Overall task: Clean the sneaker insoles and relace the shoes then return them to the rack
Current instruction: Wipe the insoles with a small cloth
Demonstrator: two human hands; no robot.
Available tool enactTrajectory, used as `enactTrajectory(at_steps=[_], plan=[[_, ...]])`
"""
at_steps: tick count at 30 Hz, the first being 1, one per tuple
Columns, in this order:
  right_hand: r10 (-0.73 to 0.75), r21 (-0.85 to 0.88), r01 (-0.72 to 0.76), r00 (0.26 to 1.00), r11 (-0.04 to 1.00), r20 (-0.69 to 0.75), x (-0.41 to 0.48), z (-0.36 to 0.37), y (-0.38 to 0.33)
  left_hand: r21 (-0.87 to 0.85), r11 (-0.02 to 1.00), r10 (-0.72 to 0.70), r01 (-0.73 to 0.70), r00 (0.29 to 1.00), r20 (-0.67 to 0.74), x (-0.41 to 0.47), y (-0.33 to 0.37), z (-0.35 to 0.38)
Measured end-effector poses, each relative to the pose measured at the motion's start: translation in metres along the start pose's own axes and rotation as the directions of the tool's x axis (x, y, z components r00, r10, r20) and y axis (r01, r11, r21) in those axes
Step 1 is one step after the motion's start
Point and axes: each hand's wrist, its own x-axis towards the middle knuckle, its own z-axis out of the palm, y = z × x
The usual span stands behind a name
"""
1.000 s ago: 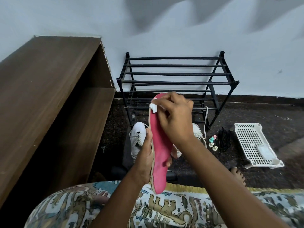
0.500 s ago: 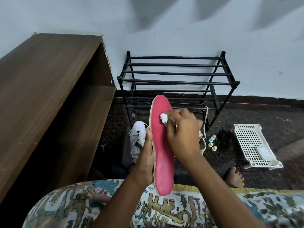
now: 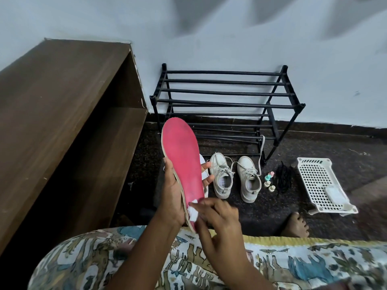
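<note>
My left hand [image 3: 173, 191] grips a pink insole [image 3: 181, 158] upright by its lower half, thumb on the left edge and fingertips showing on the right. My right hand [image 3: 217, 220] pinches a small white wipe [image 3: 193, 212] against the heel end of the insole. Two white sneakers [image 3: 234, 176] stand side by side on the dark floor, laces loose. Behind the insole, part of another white shoe [image 3: 202, 164] shows. The black shoe rack [image 3: 226, 101] stands bare against the wall.
A brown wooden cabinet [image 3: 62, 122] fills the left. Small pastel bottles [image 3: 269, 181] and a black lace bundle [image 3: 282, 178] lie right of the sneakers, beside a white perforated tray [image 3: 314, 176] with a small white piece in it. My bare foot [image 3: 296, 225] and patterned lap cloth [image 3: 293, 266] are near.
My right hand slid the wipe from the toe end down the insole to the heel end. The two sneakers behind it came into view.
</note>
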Motion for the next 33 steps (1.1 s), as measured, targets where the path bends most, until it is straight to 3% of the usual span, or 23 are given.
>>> enactTrajectory(at_steps=[7, 12, 15, 22, 28, 33], plan=[[-0.037, 0.038, 0.042, 0.994, 0.998, -0.102, -0.018, 0.005, 0.004, -0.053, 0.997, 0.045, -0.048, 0.998, -0.054, 0.000, 0.000, 0.000], [-0.128, -0.007, 0.128, 0.985, 0.992, -0.118, -0.015, 0.010, 0.005, 0.047, 0.989, 0.143, -0.141, 0.988, -0.049, -0.004, 0.006, 0.000], [-0.142, -0.060, 0.135, 0.982, 0.989, -0.123, -0.008, 0.010, 0.005, -0.103, 0.992, 0.069, -0.067, 0.997, 0.021, -0.003, 0.009, 0.000], [-0.092, -0.151, 0.068, 0.982, 0.986, -0.164, 0.046, 0.004, 0.012, -0.112, 0.988, -0.079, 0.106, 0.972, 0.222, -0.010, 0.000, 0.011], [-0.003, -0.179, -0.031, 0.983, 0.983, -0.184, 0.112, -0.004, 0.017, -0.082, 0.996, -0.006, 0.016, 0.993, 0.119, -0.013, -0.013, 0.024], [0.086, -0.246, -0.130, 0.980, 0.961, -0.181, 0.153, -0.008, 0.014, 0.053, 0.998, -0.025, 0.017, 0.989, 0.145, -0.012, -0.010, 0.018]])
